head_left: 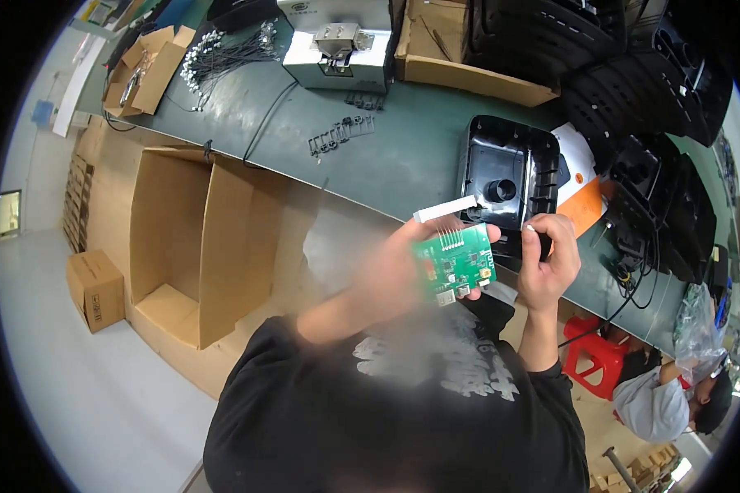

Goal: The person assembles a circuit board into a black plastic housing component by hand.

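My left hand [390, 267], partly blurred, is closed around a green circuit board [456, 264]. A row of thin metal pins rises from the board's far edge. Beyond the pins is a white bar [445, 209]; whether it is joined to them I cannot tell. Just right of the board, my right hand [551, 259] is raised with thumb and forefinger pinched on a small white piece [530, 229], too small to name. Behind both hands an open black plastic housing [514, 148] lies on the green table [386, 168], with a round black tube standing inside it.
A metal fixture [337, 45] and a cardboard tray [477, 80] stand at the back. Small black parts [341, 134] lie in front of them. White-tipped cables [230, 59] are at left. Black housings [633, 82] pile up right. A person [658, 407] sits near a red stool [594, 357].
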The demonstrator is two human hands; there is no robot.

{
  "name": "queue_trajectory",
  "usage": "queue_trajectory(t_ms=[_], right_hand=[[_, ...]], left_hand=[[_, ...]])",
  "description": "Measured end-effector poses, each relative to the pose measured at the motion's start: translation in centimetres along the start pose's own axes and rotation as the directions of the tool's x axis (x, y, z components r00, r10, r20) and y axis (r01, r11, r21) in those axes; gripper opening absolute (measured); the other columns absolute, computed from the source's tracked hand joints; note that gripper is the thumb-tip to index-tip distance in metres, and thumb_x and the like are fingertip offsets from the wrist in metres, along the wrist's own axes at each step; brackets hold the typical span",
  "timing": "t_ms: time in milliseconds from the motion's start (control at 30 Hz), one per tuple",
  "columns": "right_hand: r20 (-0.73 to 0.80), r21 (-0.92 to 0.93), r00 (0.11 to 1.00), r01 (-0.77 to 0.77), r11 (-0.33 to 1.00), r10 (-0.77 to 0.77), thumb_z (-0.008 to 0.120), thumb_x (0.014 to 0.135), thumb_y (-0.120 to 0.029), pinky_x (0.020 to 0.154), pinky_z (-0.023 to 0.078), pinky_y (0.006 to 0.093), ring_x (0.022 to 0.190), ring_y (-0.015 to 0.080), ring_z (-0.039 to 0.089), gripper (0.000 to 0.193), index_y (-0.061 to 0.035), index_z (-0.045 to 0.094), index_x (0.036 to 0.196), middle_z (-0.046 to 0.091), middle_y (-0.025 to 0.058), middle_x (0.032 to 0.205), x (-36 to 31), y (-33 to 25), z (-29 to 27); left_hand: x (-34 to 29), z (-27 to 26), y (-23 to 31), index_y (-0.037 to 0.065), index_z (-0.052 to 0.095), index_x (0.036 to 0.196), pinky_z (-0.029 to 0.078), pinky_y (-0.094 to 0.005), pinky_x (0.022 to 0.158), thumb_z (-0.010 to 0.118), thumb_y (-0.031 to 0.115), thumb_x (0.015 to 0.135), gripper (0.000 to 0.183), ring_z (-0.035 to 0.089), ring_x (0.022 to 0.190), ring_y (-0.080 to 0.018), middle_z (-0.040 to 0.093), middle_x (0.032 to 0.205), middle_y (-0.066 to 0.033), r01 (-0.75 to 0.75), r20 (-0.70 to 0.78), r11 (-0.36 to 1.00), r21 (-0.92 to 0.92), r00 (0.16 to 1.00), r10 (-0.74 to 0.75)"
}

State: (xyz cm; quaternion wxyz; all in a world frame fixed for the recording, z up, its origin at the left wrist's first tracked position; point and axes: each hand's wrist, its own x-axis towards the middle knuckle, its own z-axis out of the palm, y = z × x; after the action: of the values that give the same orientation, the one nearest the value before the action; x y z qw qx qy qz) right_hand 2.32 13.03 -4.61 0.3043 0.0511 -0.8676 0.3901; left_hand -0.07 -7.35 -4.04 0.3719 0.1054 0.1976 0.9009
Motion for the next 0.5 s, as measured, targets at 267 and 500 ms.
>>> queue_trajectory(t_ms=[267, 500], right_hand=[[-0.005, 0.051, 0.998, -0.06, 0.997, 0.06, 0.06, 0.074, 0.0, 0.067, 0.042, 0.03, 0.07, 0.0222, 0.051, 0.011, -0.0016, 0.051, 0.081, 0.055, 0.0097, 0.075, -0.53, 0.49, -0.28], [-0.002, 0.046, 0.999, -0.048, 0.998, 0.048, 0.059, 0.074, 0.001, 0.067, 0.042, 0.03, 0.069, 0.022, 0.051, 0.011, -0.0017, 0.051, 0.08, 0.055, 0.0092, 0.074, -0.68, 0.45, -0.09]], left_hand=[[0.11, -0.05, 0.24, 0.014, 0.029, 0.133, 0.047, -0.0466, 0.087, 0.071, 0.032, 0.077, 0.072, 0.046, 0.116, -0.0328, 0.025, 0.14, -0.0224, -0.021, 0.041, 1.0, 0.007, 0.999, 0.021], [-0.18, -0.02, 0.22, 0.012, 0.03, 0.13, 0.05, -0.0455, 0.083, 0.073, 0.034, 0.075, 0.073, 0.051, 0.111, -0.0339, 0.027, 0.138, -0.0246, 0.018, 0.009, 0.999, -0.041, 1.0, -0.018]])
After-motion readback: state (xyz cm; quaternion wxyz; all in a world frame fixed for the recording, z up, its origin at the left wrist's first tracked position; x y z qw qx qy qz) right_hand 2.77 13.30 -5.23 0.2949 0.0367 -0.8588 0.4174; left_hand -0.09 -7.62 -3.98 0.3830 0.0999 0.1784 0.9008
